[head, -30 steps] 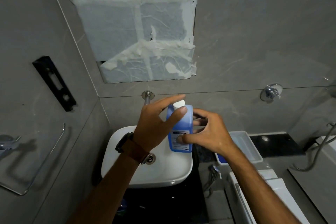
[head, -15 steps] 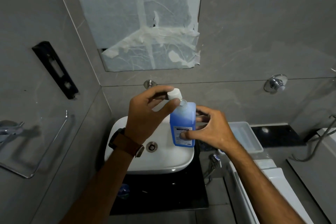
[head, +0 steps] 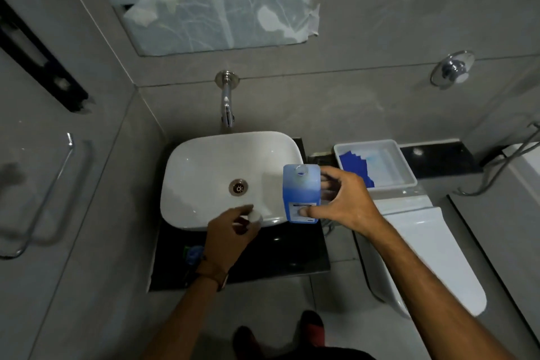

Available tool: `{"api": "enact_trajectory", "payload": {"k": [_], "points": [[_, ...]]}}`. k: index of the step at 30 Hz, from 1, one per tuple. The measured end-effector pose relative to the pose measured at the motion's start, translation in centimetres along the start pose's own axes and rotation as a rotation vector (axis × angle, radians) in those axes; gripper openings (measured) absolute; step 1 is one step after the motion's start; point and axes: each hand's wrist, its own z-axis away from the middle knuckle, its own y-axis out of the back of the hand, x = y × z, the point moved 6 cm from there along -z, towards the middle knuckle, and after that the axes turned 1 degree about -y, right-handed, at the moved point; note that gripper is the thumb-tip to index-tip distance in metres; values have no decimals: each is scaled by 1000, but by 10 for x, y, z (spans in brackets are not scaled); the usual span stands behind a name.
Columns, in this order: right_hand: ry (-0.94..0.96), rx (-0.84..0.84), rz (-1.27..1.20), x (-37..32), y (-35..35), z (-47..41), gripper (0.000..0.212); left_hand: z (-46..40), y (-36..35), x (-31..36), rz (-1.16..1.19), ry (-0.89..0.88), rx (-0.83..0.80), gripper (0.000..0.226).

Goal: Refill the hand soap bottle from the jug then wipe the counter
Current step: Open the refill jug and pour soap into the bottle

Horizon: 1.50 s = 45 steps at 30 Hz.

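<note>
My right hand (head: pixel 343 199) grips a clear jug of blue liquid (head: pixel 301 191) upright over the right rim of the white basin (head: pixel 204 172); the jug's mouth is uncapped. My left hand (head: pixel 230 234) pinches the jug's white cap (head: pixel 254 217) low at the basin's front rim, above the black counter (head: pixel 292 254). A small blue object (head: pixel 194 253) lies on the counter left of my wrist, partly hidden.
A chrome spout (head: pixel 227 102) juts from the wall over the basin. A white tray (head: pixel 409 175) holding a blue cloth (head: pixel 355 166) sits on a ledge to the right. The white toilet lid (head: pixel 432 257) is at right, a towel rail (head: pixel 43 193) at left.
My left hand lifted the white cap off the jug and carried it down to the basin's front rim. The view tilted down; the jug stays in my right hand.
</note>
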Motion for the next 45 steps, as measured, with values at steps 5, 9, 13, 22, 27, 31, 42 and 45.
{"api": "enact_trajectory", "payload": {"k": [5,9,13,22,27,31,42,45], "points": [[-87,-34,-4,36,-13,15,74,28,-43,-73,-225,154,-117,34],[-154,-36,-28,64,-22,23,76,33,-64,-110,-340,311,-192,37],[-205,-13,-59,90,-28,32,78,28,-76,-130,-361,410,-254,39],[-292,-13,-44,121,-39,43,76,22,-82,-147,-445,418,-306,39],[-352,-28,-69,135,-50,46,75,22,-85,-149,-482,398,-323,39],[-383,-54,-80,146,-59,46,75,18,-87,-152,-514,404,-325,43],[-401,-106,-19,194,-90,28,75,68,-66,-138,-358,273,-194,38],[-415,-94,-48,209,-92,26,76,92,-40,-149,-268,342,-145,21]]}}
